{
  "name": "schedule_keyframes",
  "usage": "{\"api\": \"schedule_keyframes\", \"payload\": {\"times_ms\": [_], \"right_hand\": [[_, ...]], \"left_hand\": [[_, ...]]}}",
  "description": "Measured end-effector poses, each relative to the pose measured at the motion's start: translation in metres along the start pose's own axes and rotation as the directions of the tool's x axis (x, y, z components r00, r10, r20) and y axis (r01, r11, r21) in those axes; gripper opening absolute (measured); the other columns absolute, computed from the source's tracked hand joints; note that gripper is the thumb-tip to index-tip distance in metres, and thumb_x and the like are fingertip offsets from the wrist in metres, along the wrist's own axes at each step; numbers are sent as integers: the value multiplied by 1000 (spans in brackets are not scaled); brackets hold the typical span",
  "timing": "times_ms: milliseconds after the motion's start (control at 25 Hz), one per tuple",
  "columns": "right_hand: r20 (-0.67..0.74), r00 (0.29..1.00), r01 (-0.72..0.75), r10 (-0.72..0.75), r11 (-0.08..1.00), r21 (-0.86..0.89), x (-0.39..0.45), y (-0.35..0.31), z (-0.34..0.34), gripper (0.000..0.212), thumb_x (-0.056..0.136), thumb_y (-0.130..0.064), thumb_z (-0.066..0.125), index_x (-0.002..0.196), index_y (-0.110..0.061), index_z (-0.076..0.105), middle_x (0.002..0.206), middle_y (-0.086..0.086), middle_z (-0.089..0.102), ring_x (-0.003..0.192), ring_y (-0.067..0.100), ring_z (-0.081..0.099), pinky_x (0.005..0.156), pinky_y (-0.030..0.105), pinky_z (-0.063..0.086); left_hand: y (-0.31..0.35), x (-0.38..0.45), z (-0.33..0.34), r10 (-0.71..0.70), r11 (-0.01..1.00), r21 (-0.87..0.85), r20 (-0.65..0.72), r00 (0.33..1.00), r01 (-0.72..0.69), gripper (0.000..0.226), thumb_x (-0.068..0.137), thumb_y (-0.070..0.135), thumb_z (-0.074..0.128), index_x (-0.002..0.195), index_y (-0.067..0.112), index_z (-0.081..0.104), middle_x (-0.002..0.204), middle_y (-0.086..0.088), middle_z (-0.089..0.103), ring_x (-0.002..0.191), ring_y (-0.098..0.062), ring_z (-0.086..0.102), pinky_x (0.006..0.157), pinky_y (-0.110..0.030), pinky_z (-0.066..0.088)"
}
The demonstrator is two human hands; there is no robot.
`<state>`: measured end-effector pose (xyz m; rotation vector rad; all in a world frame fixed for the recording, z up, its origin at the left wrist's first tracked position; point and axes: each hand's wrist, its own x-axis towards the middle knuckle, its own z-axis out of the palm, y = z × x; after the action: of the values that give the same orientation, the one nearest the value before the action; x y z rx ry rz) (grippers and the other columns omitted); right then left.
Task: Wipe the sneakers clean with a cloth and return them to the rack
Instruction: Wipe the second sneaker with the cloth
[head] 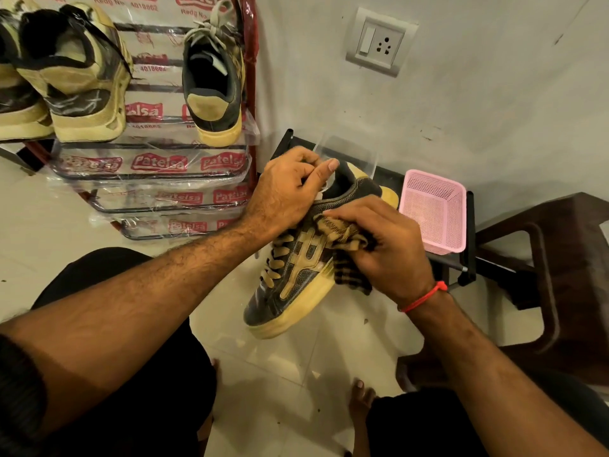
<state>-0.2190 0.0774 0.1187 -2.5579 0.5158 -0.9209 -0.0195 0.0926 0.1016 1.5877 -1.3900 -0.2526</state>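
Observation:
A dark sneaker (290, 291) with a yellowish sole and tan laces hangs in the air over the tiled floor, toe pointing down toward me. My left hand (290, 189) grips it at the collar and tongue. My right hand (382, 245) holds a bunched checked cloth (342, 235) and presses it against the sneaker's side near the heel. Its matching sneaker (214, 87) stands heel-out on the top shelf of the red rack (252, 94). Another worn sneaker (82, 80) sits further left on that shelf.
The rack's lower shelves (151, 166) are wrapped in printed plastic. A pink mesh basket (435, 209) rests on a low black stand (468, 258) by the wall. A brown plastic stool (543, 275) is at the right. A wall socket (379, 42) is above. My knees and bare feet are below.

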Motion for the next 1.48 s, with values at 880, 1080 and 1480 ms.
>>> {"api": "schedule_keyframes", "payload": {"times_ms": [880, 1080, 1480], "right_hand": [[-284, 774, -259, 566, 692, 674, 5, 17, -23, 22, 88, -3, 71, 109, -11, 71, 101, 0, 73, 101, 21, 69, 90, 38, 57], [-243, 865, -262, 439, 809, 526, 7, 13, -16, 24, 91, 1, 67, 114, -8, 69, 108, 13, 69, 105, 24, 66, 93, 42, 56], [-41, 977, -211, 208, 937, -279, -1, 11, -1, 55, 90, -28, 43, 145, -25, 50, 142, 6, 47, 117, 31, 49, 91, 38, 51]], "left_hand": [[22, -16, -1, -67, 804, -449, 585, 808, 391, 109, 84, 13, 77, 162, 33, 2, 142, 26, 44, 125, 7, 56, 105, -24, 50], [12, -17, -3, -109, 762, -525, 471, 875, 378, 95, 79, 58, 78, 153, 53, 17, 160, 1, 41, 137, -13, 53, 108, -36, 51], [6, -11, 6, -342, 740, -476, 341, 876, 475, 64, 100, 30, 63, 157, 36, 35, 134, 6, 67, 122, -11, 65, 106, -43, 52]]}}
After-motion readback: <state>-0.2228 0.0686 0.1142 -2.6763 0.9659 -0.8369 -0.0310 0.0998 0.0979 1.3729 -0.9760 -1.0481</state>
